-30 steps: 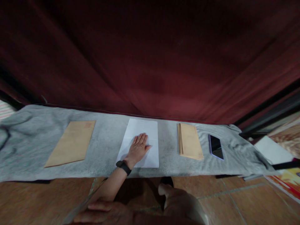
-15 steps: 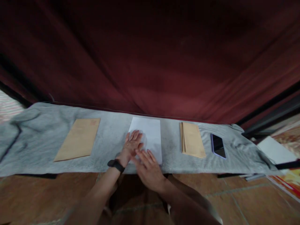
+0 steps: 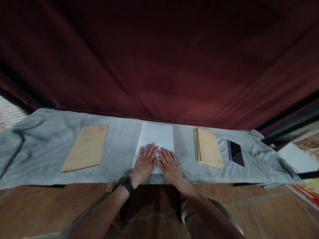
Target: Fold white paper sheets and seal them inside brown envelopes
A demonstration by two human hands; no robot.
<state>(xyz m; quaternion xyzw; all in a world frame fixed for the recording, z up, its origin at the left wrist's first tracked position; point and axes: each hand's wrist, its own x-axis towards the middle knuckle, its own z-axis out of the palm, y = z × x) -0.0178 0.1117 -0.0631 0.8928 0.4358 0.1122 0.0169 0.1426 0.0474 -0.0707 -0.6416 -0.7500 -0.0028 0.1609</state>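
Note:
A white sheet of paper point(image 3: 157, 132) lies flat on the grey cloth, with a faint crease line across it just above my fingertips. My left hand point(image 3: 144, 162), with a dark watch on its wrist, rests palm down on the left part of the paper, fingers stretched out. On the right part lies my right hand point(image 3: 169, 166), also flat with its fingers spread. The two thumbs nearly meet in the middle. Neither hand grips anything. The paper's lower part is partly hidden beneath them.
A single brown envelope point(image 3: 86, 147) lies to the left. To the right are several stacked brown envelopes point(image 3: 209, 147) and a phone point(image 3: 236, 153) in a purple case. Grey cloth point(image 3: 122, 146) covers the narrow table, and a dark red curtain point(image 3: 159, 83) hangs behind it.
My hands, which overlapped near the paper's lower left, now lie side by side. The right hand has moved up and right onto the paper; the left has shifted slightly down.

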